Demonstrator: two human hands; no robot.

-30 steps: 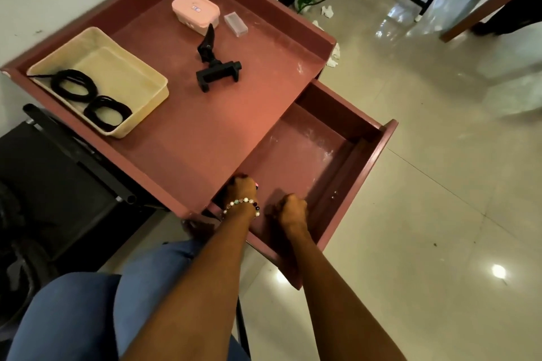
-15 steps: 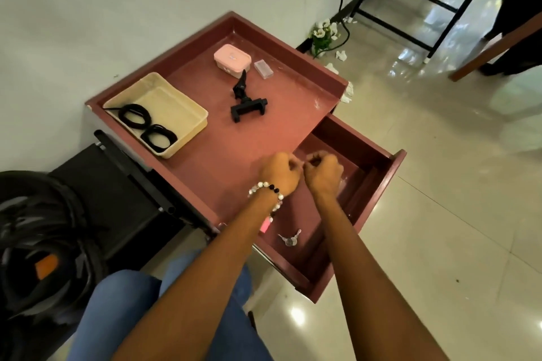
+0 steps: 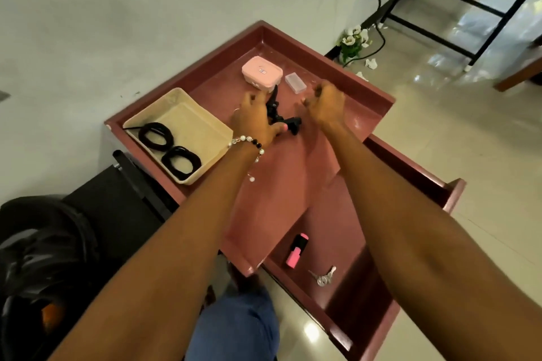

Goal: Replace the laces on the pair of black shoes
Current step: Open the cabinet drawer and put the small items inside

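Note:
Two coils of black lace (image 3: 142, 136) lie in a beige tray (image 3: 190, 123) at the left of the red-brown table (image 3: 278, 184). No shoes are in view. My left hand (image 3: 255, 121), with a bead bracelet on the wrist, is spread over a black clamp-style holder (image 3: 290, 123) in the middle of the table, its thumb against the holder. My right hand (image 3: 327, 102) hovers just right of it with fingers curled and nothing visible in them. Both hands are blurred.
A pink lidded box (image 3: 262, 71) and a small clear case (image 3: 295, 82) sit at the table's back. The open drawer (image 3: 381, 331) holds a pink highlighter (image 3: 296, 249) and keys (image 3: 322, 277). A dark helmet (image 3: 44, 258) lies at my left; a metal frame (image 3: 440, 23) stands beyond.
Both hands rose out of the drawer, met above the table edge, then moved apart and forward to the black holder. The view tilted up; the highlighter and keys now show in the drawer.

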